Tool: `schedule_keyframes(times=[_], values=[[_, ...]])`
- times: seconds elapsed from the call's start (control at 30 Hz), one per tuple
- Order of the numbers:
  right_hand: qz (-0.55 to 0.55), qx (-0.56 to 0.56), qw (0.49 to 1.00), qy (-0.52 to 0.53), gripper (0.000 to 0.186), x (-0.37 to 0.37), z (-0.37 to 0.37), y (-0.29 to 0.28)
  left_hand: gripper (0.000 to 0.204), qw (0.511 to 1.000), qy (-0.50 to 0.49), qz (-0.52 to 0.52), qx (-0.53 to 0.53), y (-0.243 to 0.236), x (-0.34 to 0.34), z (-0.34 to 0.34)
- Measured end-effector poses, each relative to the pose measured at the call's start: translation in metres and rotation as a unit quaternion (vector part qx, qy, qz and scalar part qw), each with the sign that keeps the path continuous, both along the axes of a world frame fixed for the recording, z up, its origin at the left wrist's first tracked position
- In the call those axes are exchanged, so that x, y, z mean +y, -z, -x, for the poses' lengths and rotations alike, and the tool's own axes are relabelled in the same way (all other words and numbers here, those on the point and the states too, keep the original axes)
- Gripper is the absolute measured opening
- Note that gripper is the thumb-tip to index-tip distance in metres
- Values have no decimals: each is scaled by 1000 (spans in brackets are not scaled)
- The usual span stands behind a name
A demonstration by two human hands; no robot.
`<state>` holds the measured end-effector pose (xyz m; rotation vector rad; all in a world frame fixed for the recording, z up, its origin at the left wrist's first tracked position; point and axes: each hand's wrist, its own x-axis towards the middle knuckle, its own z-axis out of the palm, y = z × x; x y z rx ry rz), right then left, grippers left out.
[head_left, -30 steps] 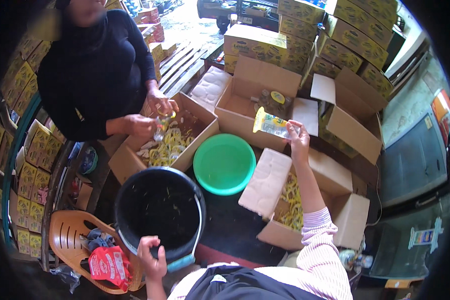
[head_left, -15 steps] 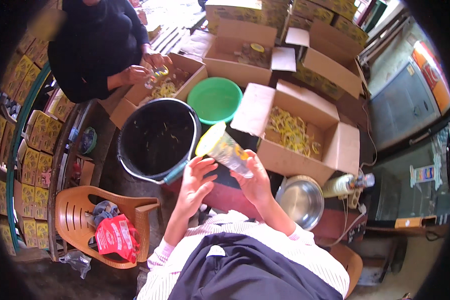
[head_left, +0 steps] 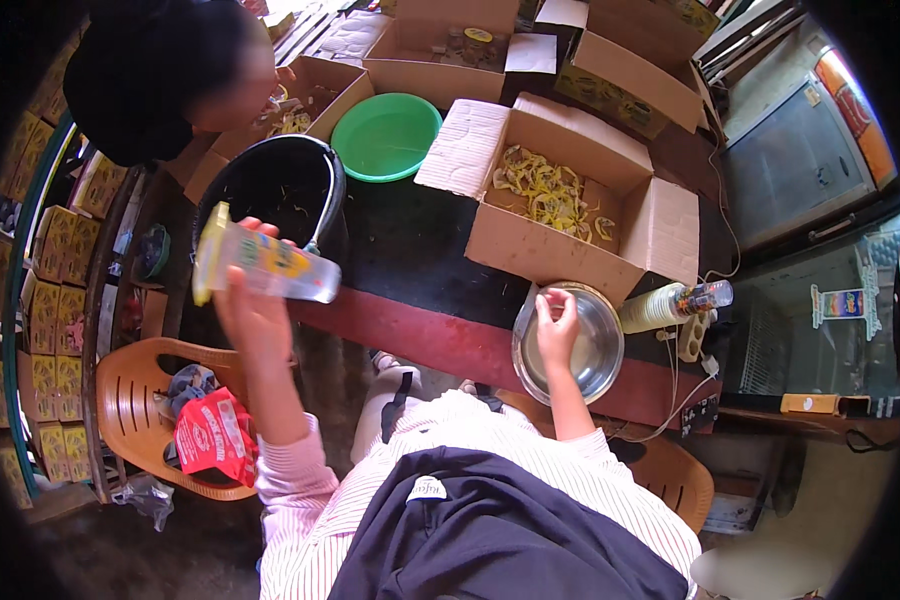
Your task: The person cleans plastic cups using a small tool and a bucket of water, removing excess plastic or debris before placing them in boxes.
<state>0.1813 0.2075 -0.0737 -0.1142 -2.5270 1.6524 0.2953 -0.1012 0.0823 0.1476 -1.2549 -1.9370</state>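
Note:
My left hand is wrapped round a clear plastic cup with coloured print and a yellow top. The cup lies tilted on its side in the air, its yellow top to the left, in front of a black bucket. Over the rim of a shiny metal bowl, my right hand has its fingers curled in a pinch. Whether anything small is between those fingertips I cannot make out.
Beyond the bowl stands an open cardboard box with yellow strips inside. A green basin sits behind the bucket. Stacked cups lie right of the bowl. At the left are a brown plastic chair and a person leaning in.
My left hand has carried the cup left, towards the bucket. My right hand has let go of the cup and moved right, over the metal bowl. The other person has leaned forward.

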Motion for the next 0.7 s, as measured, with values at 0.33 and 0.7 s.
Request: schedule_keyframes(times=[0.33,0.7], values=[[-121,-59,990,39,32,16,6,92,34,967,-106,129,-190,38,-115,35],[103,54,991,72,28,-48,33,34,48,956,-68,184,-217,74,-123,43]])
